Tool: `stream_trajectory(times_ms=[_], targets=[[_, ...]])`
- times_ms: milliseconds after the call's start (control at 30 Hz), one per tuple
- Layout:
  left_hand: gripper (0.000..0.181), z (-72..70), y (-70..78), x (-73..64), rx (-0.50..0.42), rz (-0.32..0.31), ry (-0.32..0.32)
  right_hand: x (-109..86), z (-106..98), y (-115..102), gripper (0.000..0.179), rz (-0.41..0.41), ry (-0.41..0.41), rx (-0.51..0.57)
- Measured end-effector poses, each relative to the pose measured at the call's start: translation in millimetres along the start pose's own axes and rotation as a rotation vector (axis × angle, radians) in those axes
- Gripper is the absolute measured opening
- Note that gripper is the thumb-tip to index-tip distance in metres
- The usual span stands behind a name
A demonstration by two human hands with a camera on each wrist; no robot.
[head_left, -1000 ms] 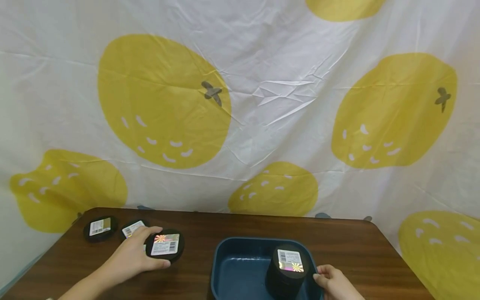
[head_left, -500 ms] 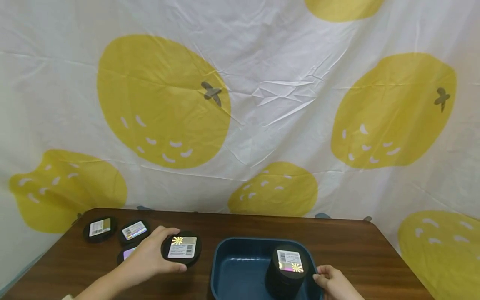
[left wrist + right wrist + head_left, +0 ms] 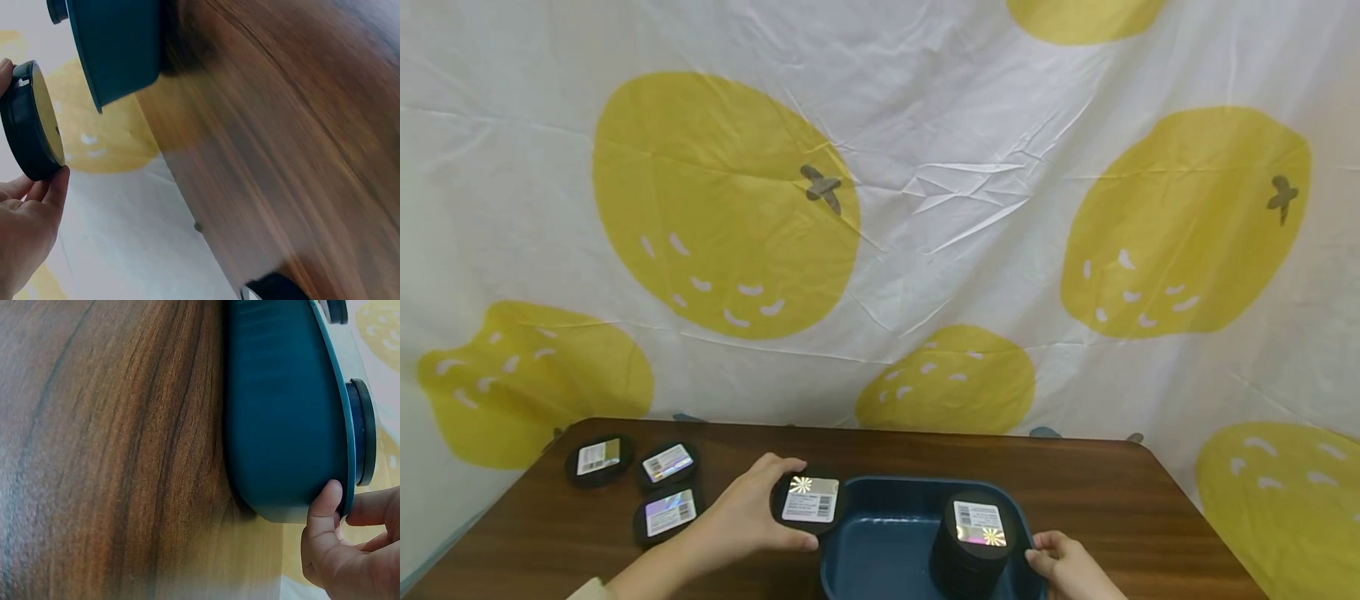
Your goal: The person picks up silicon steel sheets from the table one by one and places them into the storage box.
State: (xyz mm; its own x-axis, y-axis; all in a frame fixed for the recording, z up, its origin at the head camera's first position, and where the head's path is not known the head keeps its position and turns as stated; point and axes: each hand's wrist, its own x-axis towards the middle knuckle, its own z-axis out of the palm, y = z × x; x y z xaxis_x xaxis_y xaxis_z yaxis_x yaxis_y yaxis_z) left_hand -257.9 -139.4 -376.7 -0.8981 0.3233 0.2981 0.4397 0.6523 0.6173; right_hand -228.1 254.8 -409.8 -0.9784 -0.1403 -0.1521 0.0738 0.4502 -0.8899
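My left hand (image 3: 748, 517) grips a flat, round black container (image 3: 808, 500) by its edges, thumb on the near side and fingers on the far side. A white label with a shiny sticker faces up. In the left wrist view the held container (image 3: 22, 128) shows a dark rim and a yellowish flat face, raised above the table. It overlaps the left rim of the blue tray (image 3: 883, 546) in the head view. A stack of similar black containers (image 3: 973, 554) stands in the tray's right part. My right hand (image 3: 350, 550) pinches the tray's right rim between thumb and fingers.
Three more labelled round containers lie at the table's left: one at the far left (image 3: 598, 460), one beside it (image 3: 667, 464) and one nearer (image 3: 667, 514). A lemon-print cloth (image 3: 955, 250) hangs behind the brown wooden table (image 3: 1120, 492).
My left hand has carried the round container rightward, from beside the other containers to the tray's left rim. The right hand stays on the tray's rim.
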Motion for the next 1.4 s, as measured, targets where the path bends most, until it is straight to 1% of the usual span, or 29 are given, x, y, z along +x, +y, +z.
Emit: stream_trajectory(times_ms=[233,467,567,767,867,1000,1133,1400], targets=[[0.09,14.9,11.3,9.0,0.004,0.063,-0.057,-2.1,-2,-1,0.03,-0.015,-0.01,0.003],[0.093,25.2,23.9,15.3,-0.006,0.085,-0.163,-3.5,-2,-1,0.03,-0.01,-0.018,0.018],[0.094,30.0,28.3,16.9,0.0,0.102,-0.186,-4.1,-3,-1,0.03,-0.011,-0.017,0.019],[0.098,40.3,34.0,20.2,0.004,0.147,-0.21,-4.9,-2,-2,0.029,-0.015,-0.032,0.039],[0.096,44.8,36.3,22.0,0.01,0.162,-0.241,-4.9,-1,-3,0.029,-0.009,-0.041,0.062],[0.093,49.5,38.9,24.2,0.047,0.161,-0.284,-5.6,1,-4,0.028,-0.011,-0.038,0.072],[0.094,52.0,41.4,25.5,0.111,0.147,-0.309,-7.5,2,-4,0.026,-0.012,-0.036,0.072],[0.095,59.2,45.8,26.7,0.232,0.19,-0.322,-6.9,1,-3,0.026,-0.024,-0.035,0.071]])
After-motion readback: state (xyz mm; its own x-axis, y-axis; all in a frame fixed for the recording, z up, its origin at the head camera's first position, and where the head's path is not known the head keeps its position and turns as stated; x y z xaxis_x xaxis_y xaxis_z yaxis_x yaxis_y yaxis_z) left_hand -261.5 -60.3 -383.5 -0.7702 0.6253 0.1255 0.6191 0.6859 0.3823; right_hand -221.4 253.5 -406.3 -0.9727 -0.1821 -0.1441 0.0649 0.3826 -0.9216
